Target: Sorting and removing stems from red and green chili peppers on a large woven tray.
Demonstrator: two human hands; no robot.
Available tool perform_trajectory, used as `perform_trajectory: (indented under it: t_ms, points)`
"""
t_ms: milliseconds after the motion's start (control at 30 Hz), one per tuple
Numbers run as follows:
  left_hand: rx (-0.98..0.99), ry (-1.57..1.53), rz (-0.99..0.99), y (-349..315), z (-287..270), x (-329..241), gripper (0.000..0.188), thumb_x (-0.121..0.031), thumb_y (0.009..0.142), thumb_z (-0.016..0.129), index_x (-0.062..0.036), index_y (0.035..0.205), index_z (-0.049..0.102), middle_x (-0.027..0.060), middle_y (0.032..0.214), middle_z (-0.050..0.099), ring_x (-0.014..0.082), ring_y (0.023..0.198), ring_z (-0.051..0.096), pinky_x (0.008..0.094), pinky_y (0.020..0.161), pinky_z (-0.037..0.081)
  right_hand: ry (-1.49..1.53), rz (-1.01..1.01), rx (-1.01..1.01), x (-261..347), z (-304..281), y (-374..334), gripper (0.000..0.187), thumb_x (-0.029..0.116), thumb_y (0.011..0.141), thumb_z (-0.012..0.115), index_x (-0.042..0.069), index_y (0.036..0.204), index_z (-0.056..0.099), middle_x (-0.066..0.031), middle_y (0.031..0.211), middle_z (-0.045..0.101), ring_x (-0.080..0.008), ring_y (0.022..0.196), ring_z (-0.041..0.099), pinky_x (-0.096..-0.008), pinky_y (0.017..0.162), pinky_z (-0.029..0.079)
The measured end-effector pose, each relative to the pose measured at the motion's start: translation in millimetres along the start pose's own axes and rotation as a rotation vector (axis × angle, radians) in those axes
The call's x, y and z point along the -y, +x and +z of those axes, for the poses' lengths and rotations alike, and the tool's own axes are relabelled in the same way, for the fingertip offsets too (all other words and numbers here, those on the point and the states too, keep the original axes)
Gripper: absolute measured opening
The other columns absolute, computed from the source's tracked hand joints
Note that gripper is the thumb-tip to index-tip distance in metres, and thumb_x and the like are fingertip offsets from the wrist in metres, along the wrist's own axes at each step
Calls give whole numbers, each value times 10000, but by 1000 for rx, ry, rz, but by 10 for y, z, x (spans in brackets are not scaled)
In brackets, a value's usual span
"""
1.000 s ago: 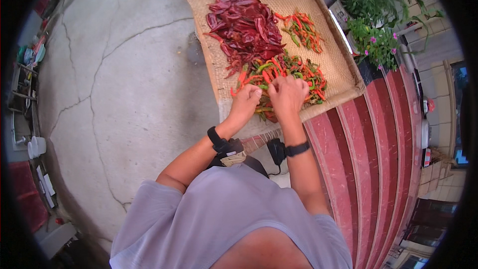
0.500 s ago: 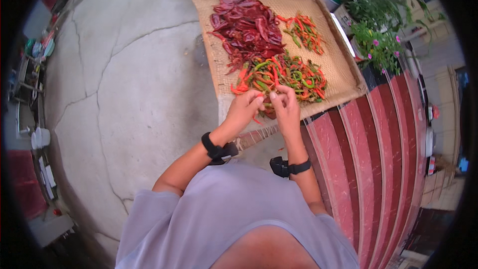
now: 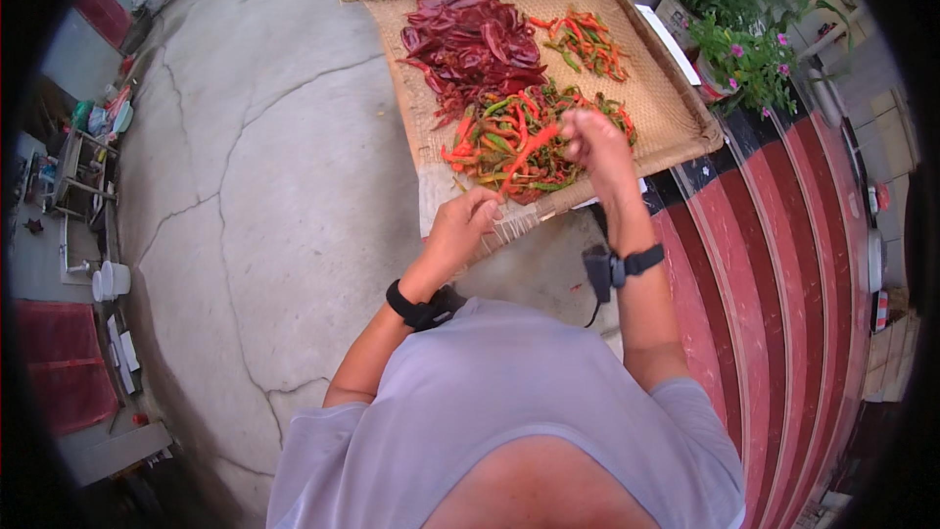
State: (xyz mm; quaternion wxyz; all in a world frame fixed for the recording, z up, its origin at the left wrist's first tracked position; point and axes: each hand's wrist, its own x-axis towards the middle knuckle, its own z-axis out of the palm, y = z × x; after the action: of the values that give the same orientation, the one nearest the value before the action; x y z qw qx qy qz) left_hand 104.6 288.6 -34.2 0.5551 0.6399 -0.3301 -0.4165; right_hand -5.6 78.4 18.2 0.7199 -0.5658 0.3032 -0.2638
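Note:
My left hand (image 3: 460,227) is pinched at the near edge of a woven tray (image 3: 656,127), on the lower end of a long red chili pepper (image 3: 529,159). This pepper slants up and right, its upper end close to the fingers of my right hand (image 3: 599,149). Motion smears those fingers; they look curled, and I cannot tell whether they hold anything. Below both hands lies a mixed heap of red and green chili peppers (image 3: 494,142). Large dark red dried peppers (image 3: 470,39) are piled behind it, and a smaller group of slim chilies (image 3: 587,44) lies at the far right.
Red and dark striped steps (image 3: 734,264) run along the right. Potted plants with pink flowers (image 3: 749,69) stand beyond the tray's right corner. Cracked concrete floor (image 3: 323,157) spreads to the left, with white basins (image 3: 113,280) and household items at its far side.
My hands, close together before, have drawn apart: the right has gone up and right, the left slightly down and left. A long red pepper now shows between them. The view has shifted slightly.

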Motion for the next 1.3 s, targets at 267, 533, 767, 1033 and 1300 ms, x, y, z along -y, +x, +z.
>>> perform_trajectory:
  t_ms: [267,533,767,1033,1300]
  points:
    - [-81,-98,15,-101,-46,-2,151,-114,959,511,-20,1048,589,16,855,591,74,763,528,237,675,508,-278,-206,-284,414,-86,604,154,152,900,574,20,959,626,-55,824,637,-94,670,551,-234,626,482]
    - [-82,-30,-43,-77,-38,-74,142,-85,944,515,-22,1054,580,23,896,592,90,831,545,243,709,487,-1284,-781,178,-458,196,224,144,34,764,626,123,866,676,-88,881,567,-294,881,556,-396,744,478]
    - [-102,177,39,68,36,-91,170,-96,920,547,-12,1062,587,33,901,605,99,814,541,264,725,474,-756,-599,6,-353,62,179,102,29,819,660,51,911,621,-38,909,620,-152,805,598,-257,751,469]
    - [-621,629,773,301,366,-447,267,-114,840,616,-35,1095,610,119,1022,614,252,896,585,410,914,396,11,-207,213,-215,67,-261,186,105,884,632,17,1027,550,-24,901,630,-88,810,597,-246,722,493]
    - [-172,594,305,62,463,-92,139,-133,866,575,-63,985,593,177,833,614,382,805,583,464,649,445,109,181,358,-542,-207,-407,137,221,928,578,99,989,581,4,839,629,-62,697,567,-201,661,458]
